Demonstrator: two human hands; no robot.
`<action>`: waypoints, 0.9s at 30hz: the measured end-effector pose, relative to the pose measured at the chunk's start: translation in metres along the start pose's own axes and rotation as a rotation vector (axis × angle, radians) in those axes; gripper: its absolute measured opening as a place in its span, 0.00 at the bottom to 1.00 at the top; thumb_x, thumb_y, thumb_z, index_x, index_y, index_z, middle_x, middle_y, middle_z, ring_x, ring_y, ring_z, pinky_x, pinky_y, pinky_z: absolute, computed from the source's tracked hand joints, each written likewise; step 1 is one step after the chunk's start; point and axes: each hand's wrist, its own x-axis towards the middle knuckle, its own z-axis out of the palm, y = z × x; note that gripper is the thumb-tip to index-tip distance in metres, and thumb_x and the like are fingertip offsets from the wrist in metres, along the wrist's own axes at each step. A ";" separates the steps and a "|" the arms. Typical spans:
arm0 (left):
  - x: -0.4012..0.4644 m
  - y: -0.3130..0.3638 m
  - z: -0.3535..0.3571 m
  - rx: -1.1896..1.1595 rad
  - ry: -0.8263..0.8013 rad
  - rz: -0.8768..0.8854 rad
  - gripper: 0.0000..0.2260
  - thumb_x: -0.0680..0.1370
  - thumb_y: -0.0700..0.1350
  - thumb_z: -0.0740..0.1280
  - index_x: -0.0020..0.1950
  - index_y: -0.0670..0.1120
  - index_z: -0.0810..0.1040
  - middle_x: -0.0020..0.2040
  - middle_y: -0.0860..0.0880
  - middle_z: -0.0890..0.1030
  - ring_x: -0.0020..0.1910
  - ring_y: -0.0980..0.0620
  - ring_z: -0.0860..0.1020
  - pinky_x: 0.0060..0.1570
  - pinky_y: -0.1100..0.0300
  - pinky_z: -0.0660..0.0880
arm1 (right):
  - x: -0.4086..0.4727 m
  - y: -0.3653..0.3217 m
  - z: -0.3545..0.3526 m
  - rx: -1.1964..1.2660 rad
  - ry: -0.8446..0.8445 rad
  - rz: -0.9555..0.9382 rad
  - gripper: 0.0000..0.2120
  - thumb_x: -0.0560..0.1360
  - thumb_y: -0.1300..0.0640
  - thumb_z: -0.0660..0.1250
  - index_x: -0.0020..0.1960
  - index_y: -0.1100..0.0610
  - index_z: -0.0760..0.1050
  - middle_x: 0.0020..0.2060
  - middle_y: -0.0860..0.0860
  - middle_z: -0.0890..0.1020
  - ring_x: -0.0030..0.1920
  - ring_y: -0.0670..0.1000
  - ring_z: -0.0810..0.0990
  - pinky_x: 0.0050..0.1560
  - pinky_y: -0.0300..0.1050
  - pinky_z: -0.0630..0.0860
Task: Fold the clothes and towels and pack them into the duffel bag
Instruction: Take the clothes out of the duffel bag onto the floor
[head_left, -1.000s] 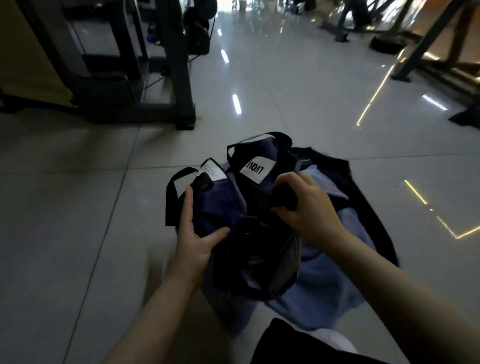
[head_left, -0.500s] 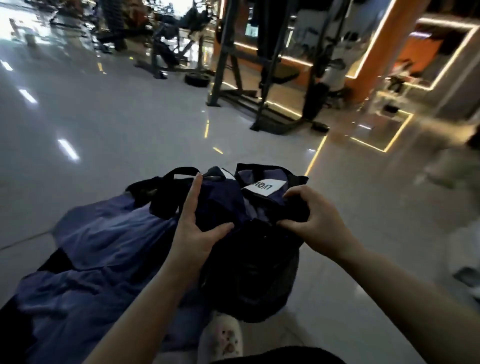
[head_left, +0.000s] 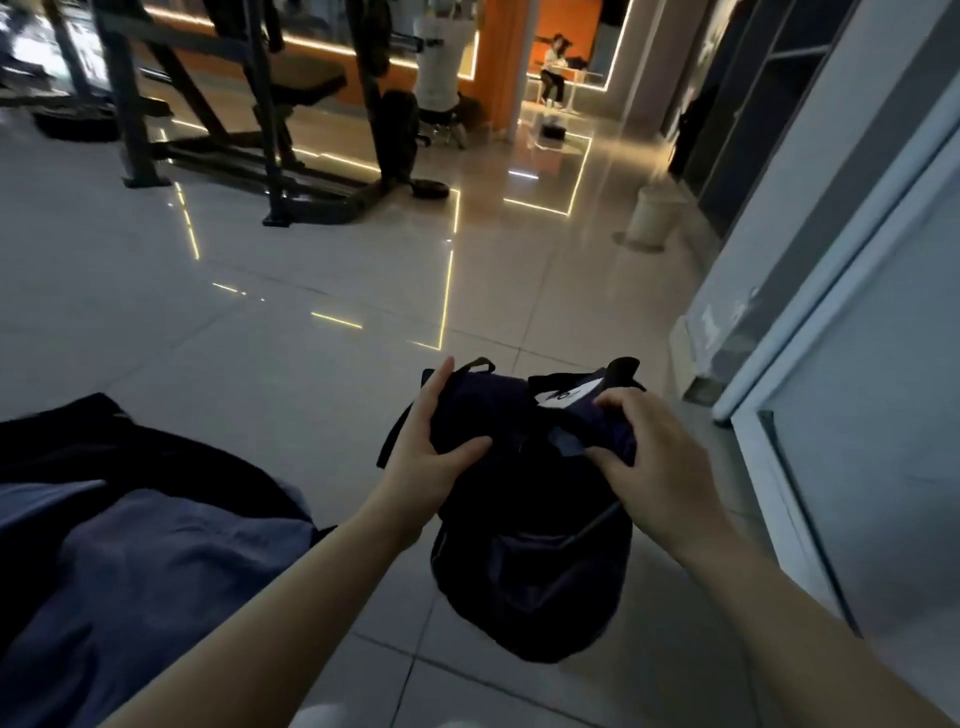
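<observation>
Both hands gripping dark duffel bag (head_left: 524, 561): left hand (head_left: 423, 457) clasping its left side, right hand (head_left: 649, 467) pinching fabric; blue clothes (head_left: 156, 561) heaped left.

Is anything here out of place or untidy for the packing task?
Yes. The blue and dark clothes lie crumpled on the floor, left of the duffel bag, unfolded and unpacked. Both hands, left hand and right hand, hold the bag.

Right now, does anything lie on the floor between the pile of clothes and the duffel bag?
Nothing visible does. Bare tile separates the blue and black clothes at left from the duffel bag; only the left forearm crosses above it. Both hands, left and right, grip the bag's top.
</observation>
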 end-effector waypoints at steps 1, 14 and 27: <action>0.009 -0.006 0.008 0.005 -0.021 0.003 0.34 0.75 0.34 0.68 0.68 0.67 0.61 0.62 0.61 0.70 0.61 0.60 0.73 0.59 0.59 0.76 | -0.003 0.012 0.003 0.009 0.038 -0.012 0.19 0.71 0.59 0.74 0.58 0.51 0.72 0.49 0.47 0.76 0.48 0.47 0.73 0.44 0.45 0.69; -0.025 -0.174 0.005 0.166 -0.157 -0.676 0.36 0.78 0.35 0.66 0.78 0.53 0.50 0.67 0.47 0.73 0.53 0.56 0.77 0.37 0.72 0.75 | -0.132 0.124 0.136 0.089 -0.318 0.690 0.37 0.74 0.50 0.70 0.75 0.50 0.54 0.68 0.56 0.67 0.64 0.55 0.69 0.62 0.52 0.70; -0.019 -0.168 -0.004 0.610 -0.217 -0.594 0.28 0.77 0.44 0.68 0.75 0.51 0.61 0.59 0.48 0.72 0.51 0.53 0.76 0.50 0.63 0.76 | -0.136 0.115 0.130 0.170 -0.190 0.868 0.41 0.71 0.53 0.74 0.77 0.51 0.54 0.71 0.58 0.60 0.69 0.57 0.64 0.63 0.48 0.66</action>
